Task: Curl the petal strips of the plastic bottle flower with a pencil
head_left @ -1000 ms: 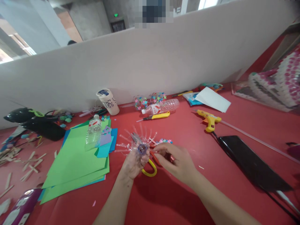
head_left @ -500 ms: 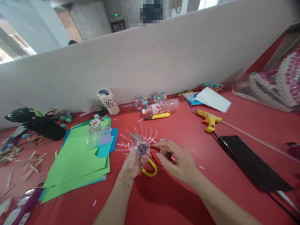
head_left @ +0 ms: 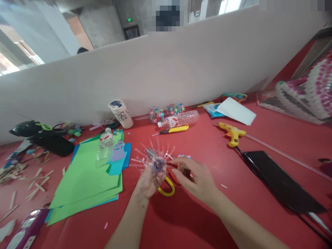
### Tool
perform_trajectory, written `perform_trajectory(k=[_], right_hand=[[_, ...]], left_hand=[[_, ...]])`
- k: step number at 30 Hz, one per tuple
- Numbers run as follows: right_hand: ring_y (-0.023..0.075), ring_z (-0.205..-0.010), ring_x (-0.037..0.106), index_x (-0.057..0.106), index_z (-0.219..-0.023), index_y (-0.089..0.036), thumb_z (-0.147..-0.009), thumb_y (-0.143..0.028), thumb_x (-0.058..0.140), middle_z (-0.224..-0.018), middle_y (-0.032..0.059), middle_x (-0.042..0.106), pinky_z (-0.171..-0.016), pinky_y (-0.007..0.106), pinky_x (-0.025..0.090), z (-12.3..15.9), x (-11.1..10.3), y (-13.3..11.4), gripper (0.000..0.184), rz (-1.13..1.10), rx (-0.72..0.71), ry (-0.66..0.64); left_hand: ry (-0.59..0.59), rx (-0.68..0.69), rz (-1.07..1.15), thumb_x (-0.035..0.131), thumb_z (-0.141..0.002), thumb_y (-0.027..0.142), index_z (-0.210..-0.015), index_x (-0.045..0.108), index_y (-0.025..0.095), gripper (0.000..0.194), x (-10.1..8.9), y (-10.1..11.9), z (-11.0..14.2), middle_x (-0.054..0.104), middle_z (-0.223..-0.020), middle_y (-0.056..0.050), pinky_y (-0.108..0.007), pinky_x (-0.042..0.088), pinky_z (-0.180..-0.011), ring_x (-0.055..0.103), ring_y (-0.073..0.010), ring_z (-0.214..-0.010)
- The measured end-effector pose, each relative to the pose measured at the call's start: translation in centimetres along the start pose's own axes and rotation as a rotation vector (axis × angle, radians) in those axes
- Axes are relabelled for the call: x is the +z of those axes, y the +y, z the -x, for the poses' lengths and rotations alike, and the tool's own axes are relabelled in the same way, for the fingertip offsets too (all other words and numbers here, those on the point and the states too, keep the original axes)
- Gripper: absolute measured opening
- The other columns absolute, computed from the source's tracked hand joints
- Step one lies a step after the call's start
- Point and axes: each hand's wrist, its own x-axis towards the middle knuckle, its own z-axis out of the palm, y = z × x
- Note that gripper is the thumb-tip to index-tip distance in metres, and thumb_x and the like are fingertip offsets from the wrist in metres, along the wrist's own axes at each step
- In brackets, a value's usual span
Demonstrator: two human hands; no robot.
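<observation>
My left hand (head_left: 149, 180) is closed around the neck of a cut plastic bottle top (head_left: 158, 165). Its clear strips fan outward in a ring, and the purplish mouth faces me. Just right of it is my right hand (head_left: 194, 174), thumb and forefinger apart, with the fingertips close to the strips and no object visible between them. Scissors (head_left: 168, 192) with yellow and red handles lie on the table below, partly hidden by the bottle top and my hands. Small star sequins (head_left: 183, 157) are just beyond my right hand.
Beyond my hands lie a clear bottle (head_left: 178, 119) and a yellow box cutter (head_left: 178, 129). Green sheets (head_left: 83, 183) carry another bottle (head_left: 105, 148) on the left. At right are a yellow glue gun (head_left: 233, 135) and a black slab-shaped device (head_left: 280, 180). A white partition (head_left: 160, 69) closes the back.
The view has shifted slightly, so everything sits a little lower and to the right. Both hands keep nearly the same pose around the bottle top.
</observation>
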Motion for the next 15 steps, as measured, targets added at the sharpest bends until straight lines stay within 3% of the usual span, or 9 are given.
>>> perform_trajectory(k=[3, 8, 12, 15], right_hand=[[0.009, -0.044, 0.044, 0.057, -0.086, -0.019, -0.08, -0.023, 0.048, -0.052, -0.0032, 0.05, -0.044, 0.02, 0.034, 0.1, -0.1, -0.1, 0.012, -0.043, 0.027, -0.007], [0.0092, -0.045, 0.044, 0.055, -0.082, -0.019, -0.081, -0.027, 0.047, -0.052, -0.0032, 0.049, -0.044, 0.02, 0.035, -0.3, -0.7, 0.5, 0.011, -0.295, 0.209, 0.144], [0.0078, -0.043, 0.044, 0.055, -0.078, -0.018, -0.077, -0.025, 0.052, -0.053, -0.0044, 0.049, -0.043, 0.019, 0.037, -1.1, -0.8, 1.6, 0.007, -0.552, 0.385, 0.009], [0.0086, -0.045, 0.048, 0.057, -0.079, -0.017, -0.073, -0.025, 0.057, -0.057, -0.003, 0.054, -0.046, 0.022, 0.041, -1.4, -0.6, 2.1, 0.011, -0.621, 0.406, -0.097]], left_hand=[[-0.002, 0.0, -0.002, 0.045, -0.083, 0.031, -0.071, 0.057, 0.01, 0.028, 0.0, 0.0, 0.0, 0.051, -0.056, -0.001, -0.012, 0.037, -0.038, 0.039, -0.0024, -0.04], [-0.095, 0.018, 0.0, 0.043, -0.084, 0.031, -0.075, 0.057, 0.011, 0.026, 0.2, 0.2, 0.1, 0.05, -0.057, -0.001, -0.01, 0.031, -0.036, 0.037, -0.0019, -0.04], [-0.119, 0.04, -0.02, 0.041, -0.085, 0.031, -0.068, 0.053, 0.012, 0.028, 0.7, 0.3, 0.4, 0.048, -0.054, 0.0, -0.01, 0.029, -0.035, 0.034, -0.0015, -0.038], [-0.086, 0.055, -0.027, 0.042, -0.084, 0.034, -0.066, 0.05, 0.013, 0.028, 1.0, 0.4, 0.5, 0.047, -0.052, 0.001, -0.012, 0.029, -0.035, 0.033, -0.002, -0.037]])
